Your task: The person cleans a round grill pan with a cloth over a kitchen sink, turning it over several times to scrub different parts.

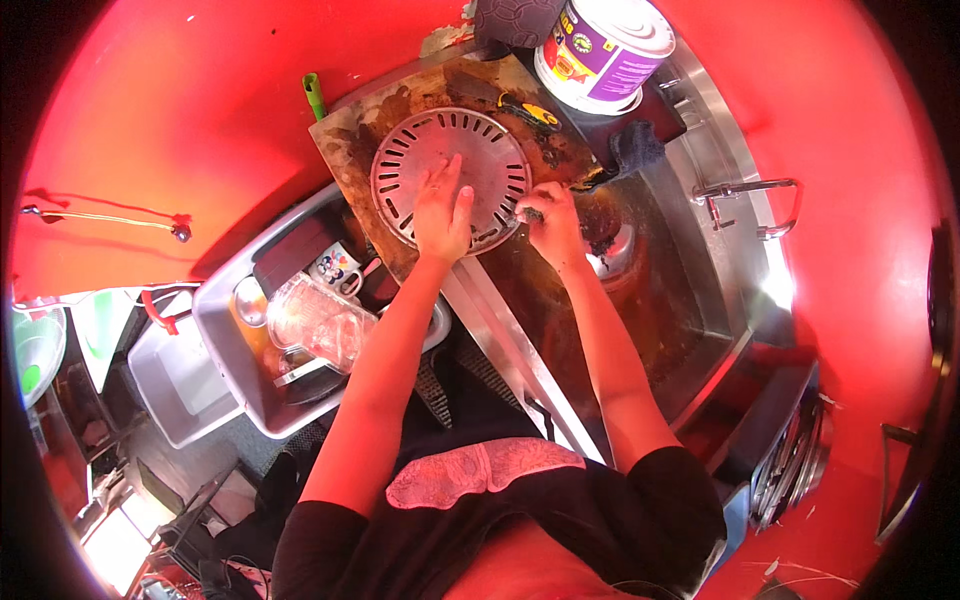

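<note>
A round metal grill plate [450, 180] with slots around its rim lies on a stained board [352, 146] beside the sink. My left hand [444, 217] rests on the plate, palm down with the fingers spread. At the plate's right edge, my right hand [550, 225] pinches a small dark scouring pad [532, 215]; its fingers are closed around it. Farther back on the board is a knife with a yellow and black handle [534, 112]. A dark cloth [636, 145] hangs near the sink's back corner.
The steel sink basin [694, 300] with brownish water and a faucet [750, 191] lies on the right. A white bucket [607, 56] stands behind. On the left, a grey tub [281, 409] holds a mug [335, 266] and clear plastic containers [319, 319]. A metal divider [510, 337] runs towards me.
</note>
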### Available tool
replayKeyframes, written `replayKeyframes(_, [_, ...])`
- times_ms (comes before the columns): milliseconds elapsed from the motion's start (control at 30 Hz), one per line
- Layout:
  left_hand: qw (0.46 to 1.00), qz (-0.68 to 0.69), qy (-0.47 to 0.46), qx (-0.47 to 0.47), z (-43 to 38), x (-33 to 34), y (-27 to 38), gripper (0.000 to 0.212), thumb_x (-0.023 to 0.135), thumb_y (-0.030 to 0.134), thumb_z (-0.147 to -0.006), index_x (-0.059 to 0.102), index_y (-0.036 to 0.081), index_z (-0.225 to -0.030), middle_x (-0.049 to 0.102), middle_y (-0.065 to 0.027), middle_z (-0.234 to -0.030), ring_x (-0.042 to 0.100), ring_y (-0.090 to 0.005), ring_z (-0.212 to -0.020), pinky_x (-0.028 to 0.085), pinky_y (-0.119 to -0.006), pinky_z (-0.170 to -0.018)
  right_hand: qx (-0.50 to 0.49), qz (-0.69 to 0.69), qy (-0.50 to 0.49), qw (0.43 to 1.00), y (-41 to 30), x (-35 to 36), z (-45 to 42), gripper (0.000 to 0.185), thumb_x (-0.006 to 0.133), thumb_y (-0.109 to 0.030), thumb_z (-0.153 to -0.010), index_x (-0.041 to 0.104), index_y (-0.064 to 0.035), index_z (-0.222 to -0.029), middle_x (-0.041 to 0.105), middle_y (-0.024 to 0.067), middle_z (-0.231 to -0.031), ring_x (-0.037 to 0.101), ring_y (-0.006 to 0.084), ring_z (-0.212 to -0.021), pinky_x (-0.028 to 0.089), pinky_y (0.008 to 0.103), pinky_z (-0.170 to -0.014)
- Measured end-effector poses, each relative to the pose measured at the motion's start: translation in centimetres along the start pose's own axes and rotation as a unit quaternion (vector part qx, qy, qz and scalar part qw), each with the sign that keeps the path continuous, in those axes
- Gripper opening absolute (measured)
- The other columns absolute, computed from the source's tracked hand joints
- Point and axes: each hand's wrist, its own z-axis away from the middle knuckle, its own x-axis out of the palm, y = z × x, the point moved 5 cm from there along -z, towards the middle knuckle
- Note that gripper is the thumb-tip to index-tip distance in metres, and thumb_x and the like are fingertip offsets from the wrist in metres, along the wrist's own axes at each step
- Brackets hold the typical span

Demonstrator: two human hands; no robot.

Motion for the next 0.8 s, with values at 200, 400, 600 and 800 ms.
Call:
replayKeyframes(200, [1.0, -0.009, 0.006, 0.003, 0.2, -0.2, -0.6, 0.061, 0.036, 0.044, -0.098, 0.048, 0.0, -0.138, 0.057, -0.0277, -0.127, 0.047, -0.0406, -0.128, 0.026, -0.048, -0.114, -0.061, -0.042, -0.092, 0.993, -4.8, 2.9, 2.3, 0.029, 0.06, 0.012, -0.063, 0.067, -0.0108, -0.08, 0.063, 0.0071, -0.091, 0.058, 0.0308, -0.096, 0.048, 0.0389, -0.085])
replayKeyframes(400, [1.0, 0.008, -0.002, 0.015, 0.1, 0.4, -0.6, 0.061, 0.035, 0.045, -0.099, 0.048, -0.001, -0.138, 0.057, -0.0279, -0.126, 0.047, -0.0409, -0.128, 0.026, -0.048, -0.114, 0.018, 0.033, -0.007, 0.999, 0.3, -0.3, -0.9, 0.03, 0.058, 0.013, -0.063, 0.067, -0.0104, -0.079, 0.062, 0.0075, -0.091, 0.059, 0.031, -0.093, 0.048, 0.0387, -0.087])
replayKeyframes(600, [1.0, 0.008, -0.003, 0.004, 0.2, -0.2, -0.5, 0.06, 0.035, 0.044, -0.099, 0.047, 0.001, -0.14, 0.056, -0.0272, -0.128, 0.046, -0.0415, -0.129, 0.025, -0.048, -0.115, -0.072, -0.006, -0.045, 0.996, -4.5, 1.9, 1.5, 0.03, 0.06, 0.014, -0.062, 0.066, -0.0115, -0.078, 0.062, 0.0065, -0.089, 0.059, 0.0309, -0.091, 0.048, 0.038, -0.084])
replayKeyframes(800, [1.0, -0.007, 0.001, 0.006, -0.1, -0.1, -0.5, 0.061, 0.037, 0.044, -0.098, 0.047, 0.001, -0.14, 0.056, -0.0267, -0.129, 0.046, -0.0415, -0.129, 0.025, -0.048, -0.115, -0.027, 0.064, -0.022, 0.997, -1.2, 1.0, -1.2, 0.028, 0.063, 0.01, -0.061, 0.066, -0.0127, -0.077, 0.062, 0.0056, -0.093, 0.057, 0.0299, -0.095, 0.049, 0.0383, -0.082])
